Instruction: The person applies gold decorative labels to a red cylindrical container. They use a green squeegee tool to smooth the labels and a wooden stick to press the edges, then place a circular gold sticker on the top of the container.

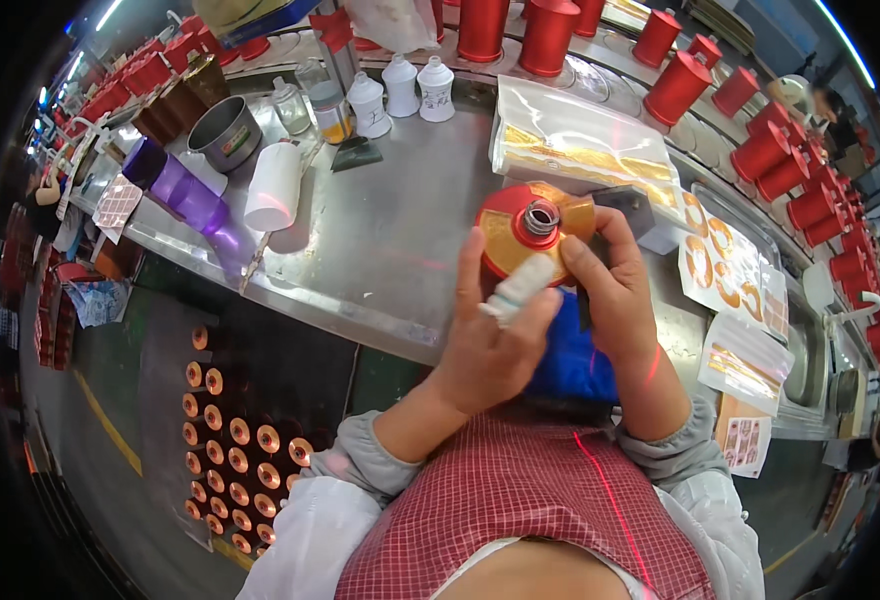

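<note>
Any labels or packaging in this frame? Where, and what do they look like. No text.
Gold label: on the red bottle both hands hold, curved band.
Clear bag: on the steel table behind the bottle, gold strips inside.
Sticker sheets: right of the hands, white with gold rings.
Patterned sheet: table's left edge, pink-white checks.

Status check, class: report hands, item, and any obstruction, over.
Both hands, left and right, grip red bottle. Gold label part-wrapped. Nothing in the way.
</note>
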The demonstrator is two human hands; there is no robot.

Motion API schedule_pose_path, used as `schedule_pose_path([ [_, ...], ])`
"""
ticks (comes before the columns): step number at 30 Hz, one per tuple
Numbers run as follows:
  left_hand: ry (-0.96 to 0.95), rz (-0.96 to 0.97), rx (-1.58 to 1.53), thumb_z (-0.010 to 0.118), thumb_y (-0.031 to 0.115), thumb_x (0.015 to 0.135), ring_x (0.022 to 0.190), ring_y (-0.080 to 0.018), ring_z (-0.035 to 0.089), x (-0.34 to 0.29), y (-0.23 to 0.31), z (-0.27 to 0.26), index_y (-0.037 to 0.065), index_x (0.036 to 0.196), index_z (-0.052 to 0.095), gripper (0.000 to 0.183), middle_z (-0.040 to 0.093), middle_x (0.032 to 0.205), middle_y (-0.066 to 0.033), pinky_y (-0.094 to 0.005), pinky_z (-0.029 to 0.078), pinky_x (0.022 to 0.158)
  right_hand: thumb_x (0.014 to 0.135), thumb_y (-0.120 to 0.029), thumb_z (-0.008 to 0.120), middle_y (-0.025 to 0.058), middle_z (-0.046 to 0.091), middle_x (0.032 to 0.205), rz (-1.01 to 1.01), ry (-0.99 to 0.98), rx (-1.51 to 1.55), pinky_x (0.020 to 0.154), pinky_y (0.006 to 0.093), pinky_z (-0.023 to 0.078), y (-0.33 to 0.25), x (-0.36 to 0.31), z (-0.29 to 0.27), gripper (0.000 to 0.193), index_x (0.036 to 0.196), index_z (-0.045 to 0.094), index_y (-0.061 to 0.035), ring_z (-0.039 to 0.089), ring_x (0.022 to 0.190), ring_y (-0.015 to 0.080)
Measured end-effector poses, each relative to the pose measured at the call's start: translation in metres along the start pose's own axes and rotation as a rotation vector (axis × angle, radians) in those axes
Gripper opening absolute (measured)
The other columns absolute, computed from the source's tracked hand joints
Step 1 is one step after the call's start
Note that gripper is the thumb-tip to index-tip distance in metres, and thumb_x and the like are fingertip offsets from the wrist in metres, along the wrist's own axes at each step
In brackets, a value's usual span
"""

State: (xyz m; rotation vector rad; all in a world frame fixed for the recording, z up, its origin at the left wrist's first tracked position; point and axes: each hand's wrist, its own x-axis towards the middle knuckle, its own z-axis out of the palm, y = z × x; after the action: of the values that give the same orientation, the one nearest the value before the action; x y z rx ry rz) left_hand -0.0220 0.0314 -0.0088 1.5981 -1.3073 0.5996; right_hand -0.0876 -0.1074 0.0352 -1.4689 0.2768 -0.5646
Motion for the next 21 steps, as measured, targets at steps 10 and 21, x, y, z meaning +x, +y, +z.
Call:
schedule_pose_path([
  [10,-0.047,-0.015,0.118,0.066,0.002,0.081,0.129,-0.0597,0.03,0.007,0.014,-0.004,0.008,0.12,0.044,0.045,0.047,0.128,-0.0242,-0.0652,0.028,0.106,0.095,-0.012,0.055,0.0057,0.056,0.124,0.018,-0.244,0.054,0.101,0.0286,0.039,-0.004,0.021,-0.017,0.041,0.134,0.047,-0.0011,0.051,0.116,0.013],
  [21,-0.074,-0.012,0.13,0.067,0.006,0.081,0.129,-0.0601,0.029,0.003,0.012,0.001,0.008,0.119,0.04,0.047,0.041,0.133,-0.0256,-0.0681,0.022,0.108,0.095,-0.02,0.061,0.0064,0.054,0.126,-0.073,-0.31,-0.065,0.101,0.0298,0.039,-0.007,0.029,-0.023,0.046,0.134,0.048,0.0002,0.049,0.117,0.0136],
])
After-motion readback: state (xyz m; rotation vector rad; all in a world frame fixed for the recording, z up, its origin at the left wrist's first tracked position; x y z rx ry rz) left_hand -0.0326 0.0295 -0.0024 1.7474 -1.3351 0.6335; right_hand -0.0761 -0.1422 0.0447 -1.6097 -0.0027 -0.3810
